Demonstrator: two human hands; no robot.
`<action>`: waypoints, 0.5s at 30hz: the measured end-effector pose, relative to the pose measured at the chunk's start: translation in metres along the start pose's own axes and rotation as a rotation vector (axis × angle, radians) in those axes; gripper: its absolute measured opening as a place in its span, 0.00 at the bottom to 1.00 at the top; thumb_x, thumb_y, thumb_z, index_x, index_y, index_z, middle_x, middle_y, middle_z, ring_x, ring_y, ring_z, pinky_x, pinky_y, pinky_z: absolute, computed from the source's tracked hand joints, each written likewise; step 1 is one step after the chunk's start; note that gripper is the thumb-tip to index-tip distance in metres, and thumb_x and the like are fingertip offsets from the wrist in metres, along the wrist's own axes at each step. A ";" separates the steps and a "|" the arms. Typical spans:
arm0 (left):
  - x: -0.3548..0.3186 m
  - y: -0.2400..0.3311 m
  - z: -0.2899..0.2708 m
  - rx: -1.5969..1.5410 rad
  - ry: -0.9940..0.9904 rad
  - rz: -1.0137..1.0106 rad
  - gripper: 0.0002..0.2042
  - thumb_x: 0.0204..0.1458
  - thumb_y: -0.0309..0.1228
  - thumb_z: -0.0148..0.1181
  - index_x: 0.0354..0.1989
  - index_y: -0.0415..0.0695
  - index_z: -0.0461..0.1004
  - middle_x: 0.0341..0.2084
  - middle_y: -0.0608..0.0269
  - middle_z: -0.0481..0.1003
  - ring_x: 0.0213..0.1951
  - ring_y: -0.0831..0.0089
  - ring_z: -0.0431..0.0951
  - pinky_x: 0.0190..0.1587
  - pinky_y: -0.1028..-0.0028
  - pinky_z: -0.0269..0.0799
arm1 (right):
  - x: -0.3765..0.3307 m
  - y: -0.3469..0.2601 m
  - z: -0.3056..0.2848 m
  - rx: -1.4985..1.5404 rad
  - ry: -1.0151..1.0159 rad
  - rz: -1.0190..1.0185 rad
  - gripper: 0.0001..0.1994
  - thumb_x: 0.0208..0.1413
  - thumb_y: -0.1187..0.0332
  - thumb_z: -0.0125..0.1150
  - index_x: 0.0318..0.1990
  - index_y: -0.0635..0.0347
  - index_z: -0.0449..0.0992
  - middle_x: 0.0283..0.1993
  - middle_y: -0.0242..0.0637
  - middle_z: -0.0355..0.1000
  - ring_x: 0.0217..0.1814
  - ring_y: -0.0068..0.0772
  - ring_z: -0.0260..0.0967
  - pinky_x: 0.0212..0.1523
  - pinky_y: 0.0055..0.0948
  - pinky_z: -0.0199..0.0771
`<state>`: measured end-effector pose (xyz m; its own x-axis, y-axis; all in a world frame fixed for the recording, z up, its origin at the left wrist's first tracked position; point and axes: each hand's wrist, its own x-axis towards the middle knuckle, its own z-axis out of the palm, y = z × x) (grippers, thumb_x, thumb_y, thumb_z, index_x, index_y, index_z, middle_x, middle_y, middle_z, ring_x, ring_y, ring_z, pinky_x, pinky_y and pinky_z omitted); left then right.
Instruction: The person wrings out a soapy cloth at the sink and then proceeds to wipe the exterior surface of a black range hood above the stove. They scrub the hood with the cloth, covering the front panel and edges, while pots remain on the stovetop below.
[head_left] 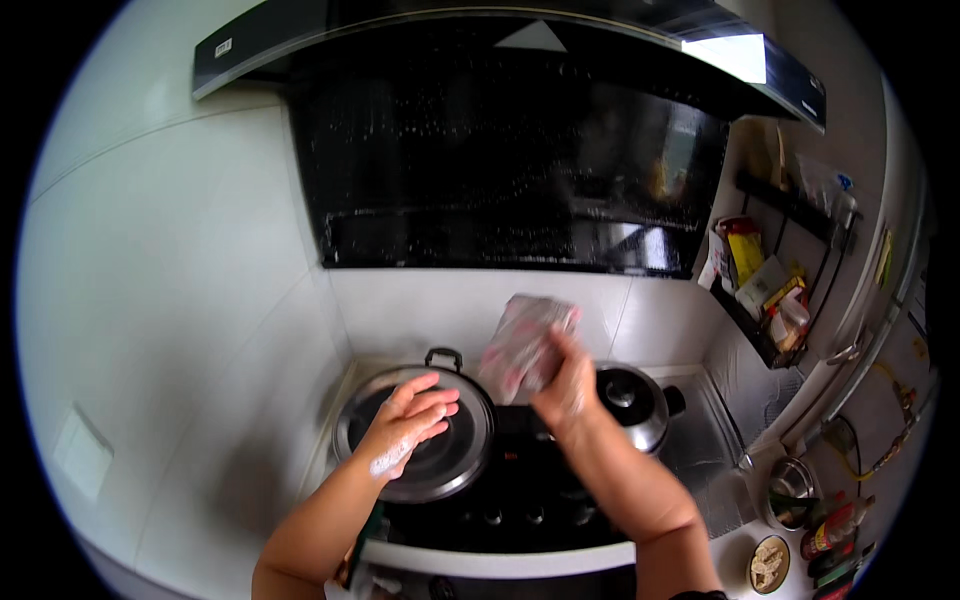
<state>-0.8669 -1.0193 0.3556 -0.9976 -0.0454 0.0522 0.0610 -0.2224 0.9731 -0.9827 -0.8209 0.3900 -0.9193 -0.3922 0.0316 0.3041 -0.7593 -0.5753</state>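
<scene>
A kitchen stove [520, 500] is seen from above. A crumpled, patterned cleaning cloth [527, 345], blurred by motion, is clutched in the closed right hand [568, 392] and held up above the middle of the stove, just below the black range hood [510, 150]. The cloth is judged soft, light and limp, best bunched in the fist. The soapy left hand [410, 425] is laid flat, fingers spread, on a large pan lid [415, 435] at left, gripping nothing. A smaller pot [635, 400] stands at right.

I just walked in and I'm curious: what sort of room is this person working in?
Most likely a home kitchen: a black range hood hangs over a stove with lidded pots, and a wall rack holds packets and bottles.
</scene>
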 end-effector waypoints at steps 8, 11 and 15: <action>0.094 0.033 -0.083 0.094 0.047 0.107 0.25 0.56 0.25 0.57 0.61 0.42 0.56 0.54 0.49 0.69 0.57 0.67 0.67 0.58 0.68 0.63 | 0.240 -0.216 0.133 -0.452 -0.079 -1.145 0.34 0.57 0.70 0.42 0.71 0.45 0.39 0.42 0.35 0.65 0.33 0.31 0.66 0.33 0.28 0.71; 0.114 0.031 -0.084 0.134 0.091 0.188 0.23 0.55 0.23 0.57 0.59 0.41 0.59 0.52 0.50 0.70 0.56 0.68 0.68 0.57 0.71 0.63 | 0.273 -0.194 0.199 -0.613 0.310 -1.315 0.29 0.58 0.69 0.45 0.65 0.54 0.43 0.46 0.45 0.57 0.41 0.37 0.57 0.41 0.31 0.61; 0.144 0.006 -0.085 0.208 0.113 0.273 0.22 0.54 0.21 0.58 0.57 0.42 0.61 0.50 0.52 0.71 0.53 0.69 0.70 0.56 0.69 0.64 | 0.346 -0.115 0.211 -1.029 0.324 -1.748 0.37 0.53 0.74 0.55 0.65 0.78 0.40 0.67 0.72 0.35 0.72 0.68 0.32 0.71 0.50 0.31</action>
<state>-1.0071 -1.1104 0.3496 -0.9349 -0.1854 0.3026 0.3051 0.0157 0.9522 -1.2831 -0.9787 0.6402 -0.0541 0.4462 0.8933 -0.8764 0.4076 -0.2567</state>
